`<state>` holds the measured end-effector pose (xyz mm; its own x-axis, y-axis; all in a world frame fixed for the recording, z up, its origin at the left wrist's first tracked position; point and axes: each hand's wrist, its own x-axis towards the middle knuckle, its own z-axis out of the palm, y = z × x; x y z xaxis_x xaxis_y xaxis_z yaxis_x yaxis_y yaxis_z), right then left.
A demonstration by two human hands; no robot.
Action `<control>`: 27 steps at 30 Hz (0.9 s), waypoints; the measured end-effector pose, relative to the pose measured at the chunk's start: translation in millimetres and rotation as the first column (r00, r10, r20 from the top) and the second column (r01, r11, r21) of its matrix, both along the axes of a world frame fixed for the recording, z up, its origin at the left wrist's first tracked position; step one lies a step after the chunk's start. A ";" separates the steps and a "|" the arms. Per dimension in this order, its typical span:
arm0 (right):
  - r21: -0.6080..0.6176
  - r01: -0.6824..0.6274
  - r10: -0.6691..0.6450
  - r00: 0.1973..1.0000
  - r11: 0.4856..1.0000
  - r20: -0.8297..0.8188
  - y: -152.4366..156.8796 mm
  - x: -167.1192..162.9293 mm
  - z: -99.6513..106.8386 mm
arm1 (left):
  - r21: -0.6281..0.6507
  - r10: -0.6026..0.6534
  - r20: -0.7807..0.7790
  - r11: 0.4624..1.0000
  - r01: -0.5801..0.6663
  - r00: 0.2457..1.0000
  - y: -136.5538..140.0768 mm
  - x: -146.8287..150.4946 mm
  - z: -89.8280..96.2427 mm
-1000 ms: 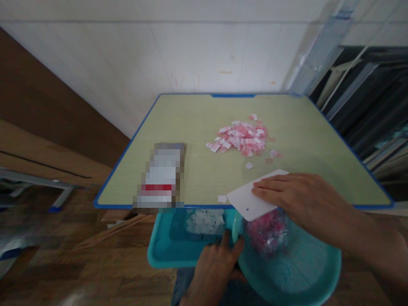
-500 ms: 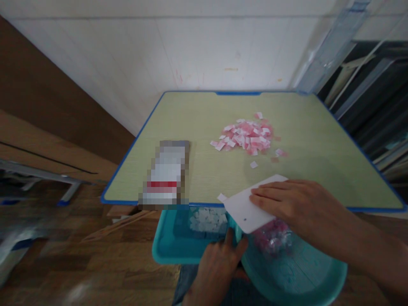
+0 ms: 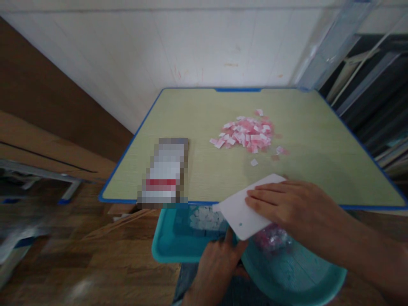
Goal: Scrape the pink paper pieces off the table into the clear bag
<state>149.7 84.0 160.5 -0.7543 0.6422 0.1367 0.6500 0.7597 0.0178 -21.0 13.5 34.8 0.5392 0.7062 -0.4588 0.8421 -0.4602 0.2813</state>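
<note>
My right hand point(image 3: 280, 202) holds a white card point(image 3: 245, 212), its fingers flat on top and its thumb out of sight. The card overlaps the table's front edge. A small white piece point(image 3: 216, 208) lies at its left corner. My left hand point(image 3: 218, 261) is below, at the adjoining rims of a rectangular teal tray point(image 3: 174, 257) and a round teal basin point(image 3: 331, 284), gripping there with some fingers hidden. White pieces point(image 3: 207, 219) lie in the tray, and a clear bag with pink contents point(image 3: 272, 240) in the basin. Farther back is a heap of pink and white paper pieces point(image 3: 247, 134).
The small table point(image 3: 197, 170) has a blue edge and a pale top. A phone-like object point(image 3: 165, 170), pixelated, lies at its left. One loose piece point(image 3: 254, 162) sits nearer me than the heap. A wall point(image 3: 197, 46) stands behind, and dark panels point(image 3: 376, 93) at the right.
My right hand has drawn the card slightly toward me and left, and the small white piece has moved to the table's edge with it. My left hand keeps its place.
</note>
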 end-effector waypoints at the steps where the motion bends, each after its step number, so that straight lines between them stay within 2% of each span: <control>1: -0.015 -0.022 0.022 1.000 1.000 -0.018 -1.1 -1.8 -0.1 | -0.001 -0.003 0.003 1.000 0.003 1.000 0.2 0.0 0.4; 5: 0.000 -0.024 0.024 0.998 1.000 -0.059 -0.1 7.5 0.5 | 0.005 0.002 -0.003 1.000 -0.002 1.000 0.3 0.1 1.8; 11: 0.115 0.222 -0.228 0.973 0.968 0.036 15.9 58.6 0.0 | 0.013 0.009 -0.004 1.000 -0.009 1.000 -0.7 -0.7 -1.9; 14: 0.144 0.276 -0.292 0.951 0.950 0.105 22.6 67.5 0.5 | 0.007 0.000 0.002 1.000 0.000 1.000 0.1 -1.1 -3.7; 18: 0.141 0.235 -0.254 0.957 0.962 0.140 21.1 51.2 -1.3 | -0.001 -0.001 -0.009 1.000 0.001 1.000 1.3 -0.7 -4.8; 24: 0.081 0.050 -0.053 0.998 0.995 0.035 5.3 20.1 -2.0 | -0.004 0.006 -0.018 1.000 -0.006 1.000 0.5 -0.5 -5.3; 27: 0.130 0.066 -0.072 0.997 0.989 0.042 6.0 23.7 -1.7 | -0.010 0.010 -0.018 1.000 -0.011 1.000 1.1 -0.6 -2.5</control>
